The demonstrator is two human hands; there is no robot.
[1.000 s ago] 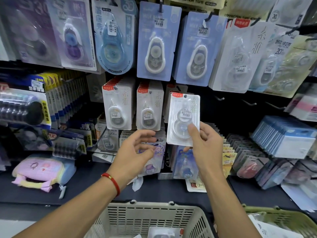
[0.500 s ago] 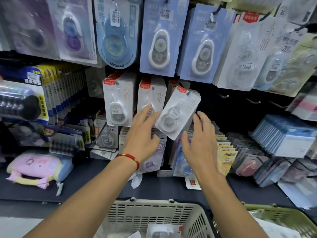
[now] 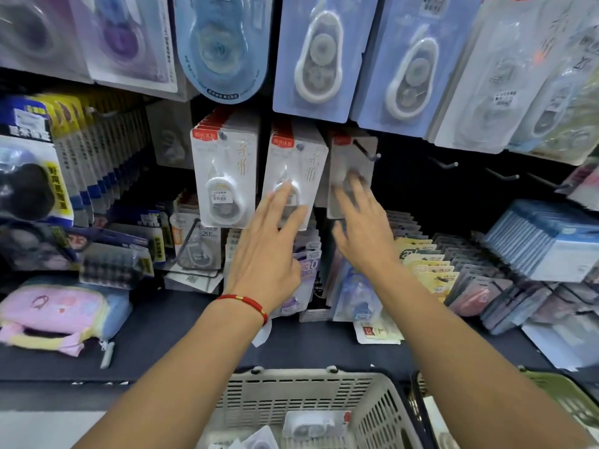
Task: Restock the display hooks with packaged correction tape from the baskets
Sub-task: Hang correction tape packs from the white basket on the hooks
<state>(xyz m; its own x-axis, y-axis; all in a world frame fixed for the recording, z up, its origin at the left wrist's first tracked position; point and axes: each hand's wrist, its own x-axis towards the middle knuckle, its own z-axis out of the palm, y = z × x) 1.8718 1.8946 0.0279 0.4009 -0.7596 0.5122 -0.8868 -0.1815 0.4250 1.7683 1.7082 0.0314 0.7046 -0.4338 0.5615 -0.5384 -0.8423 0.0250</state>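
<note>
A: Start near. What's left in the baskets?

B: The white slatted plastic basket (image 3: pixel 311 393) closest to the person has a few clear blister packs of correction tape (image 3: pixel 312 424) on its bottom. A green basket (image 3: pixel 564 396) sits beside it on the right; I can't tell what it holds. So stock remains, I'd judge.

A: And the hands?

B: Both are up at the middle row with fingers extended, gripping nothing. The left hand (image 3: pixel 264 251), with a red cord bracelet (image 3: pixel 244 301) at the wrist, lays its fingertips on the front pack of the middle stack (image 3: pixel 296 163). The right hand (image 3: pixel 364 228) is blurred, but its straight fingers press flat on the pack (image 3: pixel 350 170) hanging on the third hook (image 3: pixel 366 150).

A: How full is that hook?

B: Thin, and much of its bare metal rod sticks out. The two stacks to its left look thick. Further right, empty hooks (image 3: pixel 444 162) show against the dark panel.

A: Materials?

B: Glossy white cards with red top tabs and teardrop-shaped bubbles. Above hang larger pale blue cards (image 3: pixel 319 56) with oval dispensers.
</note>
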